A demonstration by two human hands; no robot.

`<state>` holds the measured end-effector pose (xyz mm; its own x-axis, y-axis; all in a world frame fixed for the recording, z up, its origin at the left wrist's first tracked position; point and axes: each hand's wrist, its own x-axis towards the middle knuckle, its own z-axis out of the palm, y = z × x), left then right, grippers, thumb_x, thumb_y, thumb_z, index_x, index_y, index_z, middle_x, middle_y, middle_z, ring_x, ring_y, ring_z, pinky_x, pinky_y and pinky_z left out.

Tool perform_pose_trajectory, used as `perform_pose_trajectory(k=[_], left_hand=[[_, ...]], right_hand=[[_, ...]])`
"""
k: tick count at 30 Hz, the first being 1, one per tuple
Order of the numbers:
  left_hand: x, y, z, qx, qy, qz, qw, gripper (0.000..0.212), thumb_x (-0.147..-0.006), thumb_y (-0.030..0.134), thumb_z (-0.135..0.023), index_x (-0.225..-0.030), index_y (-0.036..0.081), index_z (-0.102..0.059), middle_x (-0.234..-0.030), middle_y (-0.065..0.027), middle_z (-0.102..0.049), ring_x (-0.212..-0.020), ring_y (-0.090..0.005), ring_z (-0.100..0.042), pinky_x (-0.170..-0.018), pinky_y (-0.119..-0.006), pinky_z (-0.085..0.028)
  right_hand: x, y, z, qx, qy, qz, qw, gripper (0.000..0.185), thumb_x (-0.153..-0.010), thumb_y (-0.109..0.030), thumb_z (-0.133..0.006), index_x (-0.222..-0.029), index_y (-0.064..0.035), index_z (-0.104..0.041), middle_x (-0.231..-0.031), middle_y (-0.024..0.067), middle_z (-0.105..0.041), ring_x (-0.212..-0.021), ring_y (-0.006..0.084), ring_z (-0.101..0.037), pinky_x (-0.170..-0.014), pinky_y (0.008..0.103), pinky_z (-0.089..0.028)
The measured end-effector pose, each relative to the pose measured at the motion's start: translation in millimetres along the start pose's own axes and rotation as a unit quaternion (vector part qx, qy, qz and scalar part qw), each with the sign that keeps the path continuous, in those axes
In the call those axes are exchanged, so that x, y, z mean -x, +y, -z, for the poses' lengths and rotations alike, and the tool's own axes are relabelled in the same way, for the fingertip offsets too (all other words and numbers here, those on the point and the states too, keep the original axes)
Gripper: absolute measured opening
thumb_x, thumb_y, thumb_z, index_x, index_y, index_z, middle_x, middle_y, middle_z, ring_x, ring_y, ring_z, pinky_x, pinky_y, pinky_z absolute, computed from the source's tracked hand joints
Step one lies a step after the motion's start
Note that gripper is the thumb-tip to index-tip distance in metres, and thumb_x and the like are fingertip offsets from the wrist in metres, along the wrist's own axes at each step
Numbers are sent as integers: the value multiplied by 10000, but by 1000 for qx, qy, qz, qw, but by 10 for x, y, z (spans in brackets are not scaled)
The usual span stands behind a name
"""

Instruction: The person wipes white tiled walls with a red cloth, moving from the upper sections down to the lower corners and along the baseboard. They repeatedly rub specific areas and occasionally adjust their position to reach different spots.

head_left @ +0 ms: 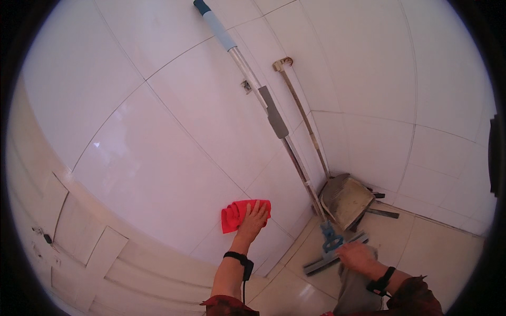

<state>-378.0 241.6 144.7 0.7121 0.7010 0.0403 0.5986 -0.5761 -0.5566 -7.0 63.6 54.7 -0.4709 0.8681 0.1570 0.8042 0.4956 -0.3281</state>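
My left hand (254,218) presses a folded red cloth (237,213) flat against the white tiled wall (178,177), its fingers spread over the cloth's right part. Lower right, my right hand (357,256) is slightly blurred, above my knee and close to the blue joint (331,238) of a mop or squeegee head (316,265). Whether its fingers touch anything cannot be told. The mop's long metal pole (294,154), with a grey sleeve and a light blue grip, leans up along the wall left of the corner.
A dirty dustpan (350,201) with a long, worn handle (302,106) stands in the corner, dark bars beside it. A small damaged wall fitting (246,86) lies behind the mop pole. A panelled door (85,252) is at the lower left; pale floor tiles (419,245) extend to the right.
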Motion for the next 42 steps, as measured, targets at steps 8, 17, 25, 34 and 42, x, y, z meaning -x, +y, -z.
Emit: perform_pose_trajectory(k=[8,17,25,34,42], left_hand=[[431,-690,1014,-68,76,61,993,530,-836,158,-575,-1359,123,-494,-1453,-130,-414,-1362,-355,-335,-1090,-558,-270],[172,-2643,3686,-408,291,317,805,400,-860,71,-533,-1253,148,-513,-1323,-81,-518,-1227,-301,-493,-875,-482,-450],[713,-3063,4007,-378,311,343,802,503,-903,13,-503,-1368,204,-488,-1447,-10,-449,-1340,-245,-411,-984,-476,-360],[928,-2325,3061,-359,295,226,856,492,-842,-5,-564,-1302,169,-565,-1419,-40,-486,-1323,-267,-429,-1002,-503,-326],[1433,-1111,1661,-225,203,216,928,455,-825,73,-589,-1269,173,-591,-1431,-51,-474,-1352,-318,-388,-1060,-621,-254]], right_hand=[[-40,-94,91,-13,-6,-19,1000,182,-830,-229,-616,-972,-131,-672,-867,105,-646,-859,299,-621,-770,430,-467],[28,-28,-9,-14,23,4,1000,199,-864,-228,-590,-1014,-108,-645,-858,111,-640,-852,293,-618,-742,455,-465],[-31,-178,174,-27,1,11,1000,215,-873,-186,-583,-1060,-96,-639,-904,107,-625,-880,294,-596,-770,438,-444],[-56,-196,62,-9,16,-14,1000,219,-892,-201,-576,-1079,-107,-644,-914,102,-629,-871,285,-596,-783,420,-434],[-10,-223,167,-7,8,-17,1000,192,-889,-181,-575,-1052,-107,-646,-889,93,-620,-870,281,-599,-783,415,-439]])
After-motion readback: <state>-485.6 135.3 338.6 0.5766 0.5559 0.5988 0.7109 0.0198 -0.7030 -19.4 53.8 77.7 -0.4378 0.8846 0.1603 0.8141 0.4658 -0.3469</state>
